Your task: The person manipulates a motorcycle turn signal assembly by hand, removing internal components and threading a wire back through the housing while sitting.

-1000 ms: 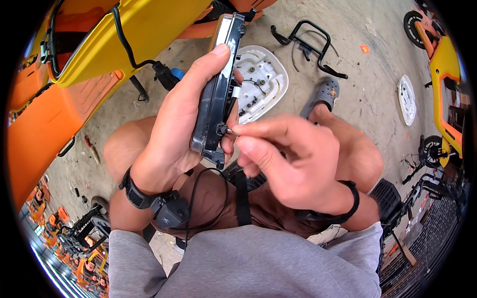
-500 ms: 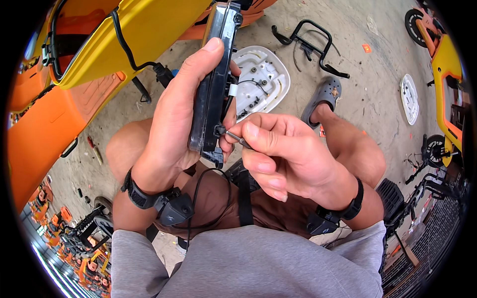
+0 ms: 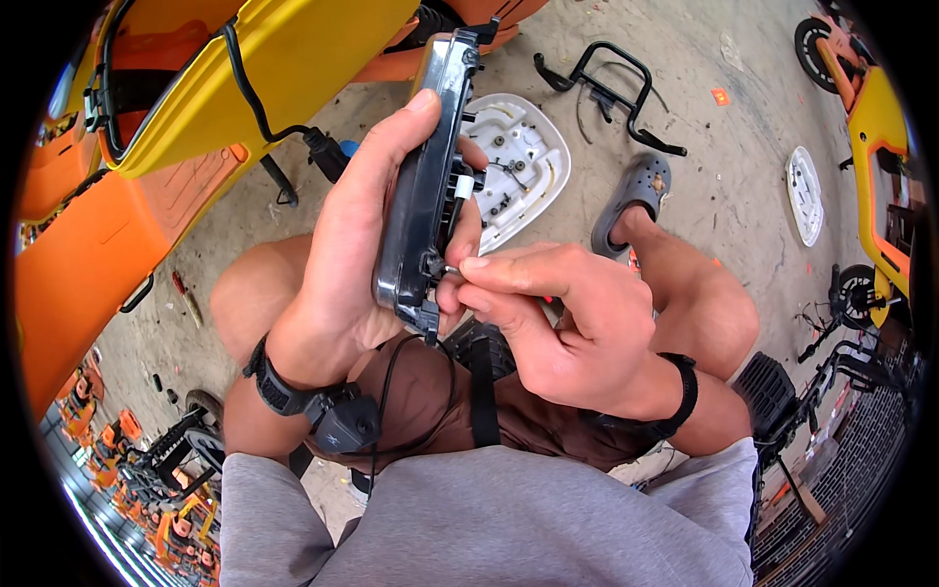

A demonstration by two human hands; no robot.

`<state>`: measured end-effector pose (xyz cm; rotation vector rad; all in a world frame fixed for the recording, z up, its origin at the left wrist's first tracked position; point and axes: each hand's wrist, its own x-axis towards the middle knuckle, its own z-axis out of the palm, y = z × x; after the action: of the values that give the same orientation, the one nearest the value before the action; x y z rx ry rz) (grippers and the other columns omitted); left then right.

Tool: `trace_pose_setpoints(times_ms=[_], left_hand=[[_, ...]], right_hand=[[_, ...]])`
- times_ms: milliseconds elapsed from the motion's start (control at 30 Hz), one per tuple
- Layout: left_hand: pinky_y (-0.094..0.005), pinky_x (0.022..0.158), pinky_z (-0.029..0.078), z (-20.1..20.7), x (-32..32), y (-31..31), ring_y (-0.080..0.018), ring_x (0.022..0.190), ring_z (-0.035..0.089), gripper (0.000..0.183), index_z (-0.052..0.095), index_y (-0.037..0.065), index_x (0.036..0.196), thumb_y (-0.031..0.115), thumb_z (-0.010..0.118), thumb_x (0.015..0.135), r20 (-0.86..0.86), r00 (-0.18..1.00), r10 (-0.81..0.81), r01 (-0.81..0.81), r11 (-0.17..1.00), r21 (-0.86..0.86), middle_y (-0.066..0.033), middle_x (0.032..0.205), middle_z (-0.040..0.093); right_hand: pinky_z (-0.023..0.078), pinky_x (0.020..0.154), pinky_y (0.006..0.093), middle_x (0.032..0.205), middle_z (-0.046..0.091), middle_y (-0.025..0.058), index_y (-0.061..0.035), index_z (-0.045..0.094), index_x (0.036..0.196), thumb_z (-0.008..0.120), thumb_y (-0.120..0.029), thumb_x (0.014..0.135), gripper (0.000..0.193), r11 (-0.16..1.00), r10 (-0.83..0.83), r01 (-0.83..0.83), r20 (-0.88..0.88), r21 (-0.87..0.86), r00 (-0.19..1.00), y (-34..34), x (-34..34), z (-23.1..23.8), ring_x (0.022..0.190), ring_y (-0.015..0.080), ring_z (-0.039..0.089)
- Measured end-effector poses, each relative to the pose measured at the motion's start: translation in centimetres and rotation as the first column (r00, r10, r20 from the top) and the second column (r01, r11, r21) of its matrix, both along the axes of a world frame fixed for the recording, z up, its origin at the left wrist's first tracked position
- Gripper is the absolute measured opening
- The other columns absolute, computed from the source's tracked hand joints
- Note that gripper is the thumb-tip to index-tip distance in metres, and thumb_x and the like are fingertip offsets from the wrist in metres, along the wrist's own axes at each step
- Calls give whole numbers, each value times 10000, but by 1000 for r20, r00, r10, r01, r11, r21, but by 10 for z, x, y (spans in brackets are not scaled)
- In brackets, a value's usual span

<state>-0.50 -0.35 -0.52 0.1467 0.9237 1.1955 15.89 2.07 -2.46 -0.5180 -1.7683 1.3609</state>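
My left hand (image 3: 352,235) is wrapped round a long black lamp unit (image 3: 416,210) with a glossy clear edge. The lamp stands tilted upright above my lap, thumb along its near face and fingertips behind it. A white connector (image 3: 464,186) on a black wire sits on its right side. My right hand (image 3: 577,313) pinches a thin metal piece (image 3: 451,270) between thumb and forefinger. The piece's tip is at a black rubber mount (image 3: 431,264) near the lamp's lower end; most of it is hidden by my fingers, so its kind cannot be told.
On the floor ahead lies a white plastic tray-like cover (image 3: 538,196) holding small parts. Beyond it is a black tubular bracket (image 3: 626,93). A yellow-and-orange vehicle body (image 3: 284,68) stands close on the left. A screwdriver (image 3: 186,296) and another white cover (image 3: 805,196) lie farther out.
My right hand has turned over and closed nearer the mount, so the dark part of the metal piece no longer shows. The lamp has shifted slightly down in my left hand.
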Motion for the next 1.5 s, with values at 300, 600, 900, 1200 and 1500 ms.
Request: trace_pose_setpoints(times_ms=[300, 600, 900, 1200, 1500], left_hand=[[-253, 278, 416, 3, 0, -3, -196, 324, 519, 534, 522, 5, 991, 536, 482, 940, 50, 998, -35, 34, 999, 7, -113, 521, 537], [-257, 282, 422, 4, -3, -4, -198, 329, 523, 535, 529, 10, 991, 542, 502, 929, 64, 998, -22, 22, 1000, 11, -118, 530, 546], [-258, 277, 378, 16, 4, -4, -173, 305, 421, 552, 504, -5, 1041, 525, 360, 990, -196, 979, -48, 39, 998, -53, -100, 488, 473], [-251, 273, 381, 21, 4, -10, -166, 298, 436, 558, 497, -13, 1039, 526, 363, 986, -170, 985, -36, 35, 999, -10, -80, 477, 475], [-259, 267, 403, 12, -7, -12, -178, 298, 466, 525, 525, -21, 1030, 491, 422, 979, -141, 988, 69, -67, 998, 18, -103, 492, 492]], right_hand=[[509, 565, 235, 785, 661, 110, 46, 585, 1008, 571, -109, 973, 160, 465, 211, -417, -360, -781, 909, 14, 7, -6, 644, 129, 631], [525, 581, 246, 815, 670, 122, 38, 582, 1017, 588, -99, 961, 149, 364, 221, -546, -499, -755, 838, 18, 5, -11, 691, 147, 653], [525, 568, 243, 876, 679, 162, 44, 596, 973, 622, -24, 918, 91, 536, 338, -488, -355, -689, 872, 22, 11, 5, 699, 156, 667], [492, 522, 248, 777, 667, 164, 38, 599, 963, 643, -77, 907, 136, 227, 362, -688, -596, -689, 717, 32, 10, -9, 591, 156, 619], [557, 790, 312, 984, 704, 179, 80, 652, 1067, 692, 69, 816, 254, 672, 418, -510, -293, -537, 860, 27, 6, 2, 881, 226, 698]])
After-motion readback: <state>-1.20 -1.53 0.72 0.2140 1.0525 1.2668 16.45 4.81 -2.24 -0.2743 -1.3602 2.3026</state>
